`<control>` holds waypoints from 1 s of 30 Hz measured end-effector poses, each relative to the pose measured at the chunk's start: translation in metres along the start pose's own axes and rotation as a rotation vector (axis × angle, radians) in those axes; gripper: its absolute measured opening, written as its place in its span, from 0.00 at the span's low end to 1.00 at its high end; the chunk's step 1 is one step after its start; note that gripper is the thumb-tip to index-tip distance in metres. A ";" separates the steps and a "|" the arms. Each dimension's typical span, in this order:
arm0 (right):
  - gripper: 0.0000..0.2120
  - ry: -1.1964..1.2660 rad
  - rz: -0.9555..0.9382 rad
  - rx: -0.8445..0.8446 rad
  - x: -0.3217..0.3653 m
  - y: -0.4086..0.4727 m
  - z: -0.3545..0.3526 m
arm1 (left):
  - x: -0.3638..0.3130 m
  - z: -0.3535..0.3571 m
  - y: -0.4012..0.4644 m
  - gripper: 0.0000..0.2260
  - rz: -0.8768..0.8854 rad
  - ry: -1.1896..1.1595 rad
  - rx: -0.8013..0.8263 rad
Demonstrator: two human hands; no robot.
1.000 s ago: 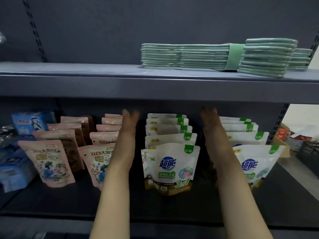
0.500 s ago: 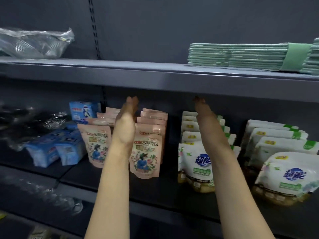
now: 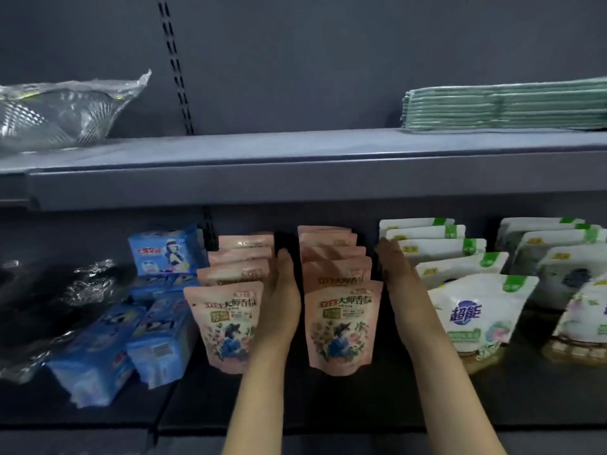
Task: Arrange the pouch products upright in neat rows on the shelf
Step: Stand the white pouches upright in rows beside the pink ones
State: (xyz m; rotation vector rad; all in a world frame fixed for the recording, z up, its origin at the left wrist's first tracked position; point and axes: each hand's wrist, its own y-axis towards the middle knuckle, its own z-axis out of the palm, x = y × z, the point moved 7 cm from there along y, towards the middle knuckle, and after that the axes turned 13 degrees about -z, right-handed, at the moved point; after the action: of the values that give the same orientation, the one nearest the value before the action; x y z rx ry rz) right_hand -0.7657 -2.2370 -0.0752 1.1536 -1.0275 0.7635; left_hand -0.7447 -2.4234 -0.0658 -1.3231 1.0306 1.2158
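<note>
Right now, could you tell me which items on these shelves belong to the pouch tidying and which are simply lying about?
Part of the job:
- right pink pouch row, flanked by left hand and right hand
- left pink pouch row
- white pouch rows
- lower shelf

Just lying about:
- blue packs
- clear plastic packaging
- green stack

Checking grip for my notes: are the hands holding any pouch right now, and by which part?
Nothing is gripped. The left hand and right hand, open and flat, flank the right-hand pink pouch row along its sides.
</note>
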 end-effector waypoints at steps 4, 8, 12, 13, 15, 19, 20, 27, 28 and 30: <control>0.33 0.111 0.003 0.006 -0.013 -0.009 0.000 | 0.003 0.010 -0.006 0.20 0.003 -0.109 0.098; 0.37 0.246 0.026 0.079 -0.027 -0.009 0.007 | 0.019 0.018 0.001 0.19 -0.071 -0.266 0.187; 0.24 0.293 0.171 0.032 -0.053 -0.008 0.009 | 0.041 0.025 0.017 0.23 -0.181 -0.354 0.225; 0.24 0.335 0.215 0.013 -0.058 -0.008 0.010 | 0.047 0.028 0.021 0.23 -0.202 -0.367 0.230; 0.25 0.400 0.285 -0.018 -0.071 -0.009 0.012 | 0.064 0.031 0.030 0.25 -0.243 -0.397 0.235; 0.24 0.487 0.366 -0.070 -0.096 -0.014 0.012 | 0.099 0.029 0.048 0.28 -0.356 -0.451 0.144; 0.24 0.493 0.371 -0.070 -0.104 -0.015 0.011 | 0.105 0.029 0.052 0.29 -0.375 -0.463 0.130; 0.24 0.544 0.442 -0.066 -0.124 -0.015 0.014 | 0.102 0.031 0.067 0.28 -0.409 -0.479 0.089; 0.23 0.538 0.437 -0.045 -0.126 -0.014 0.015 | 0.100 0.034 0.066 0.27 -0.423 -0.497 0.112; 0.23 0.541 0.436 -0.020 -0.125 -0.014 0.018 | 0.102 0.039 0.068 0.26 -0.438 -0.520 0.156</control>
State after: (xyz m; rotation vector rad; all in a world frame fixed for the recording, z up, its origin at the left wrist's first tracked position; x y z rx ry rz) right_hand -0.8029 -2.2551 -0.1949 0.6440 -0.8234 1.3220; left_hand -0.8040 -2.3880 -0.1744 -0.9669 0.4233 1.0364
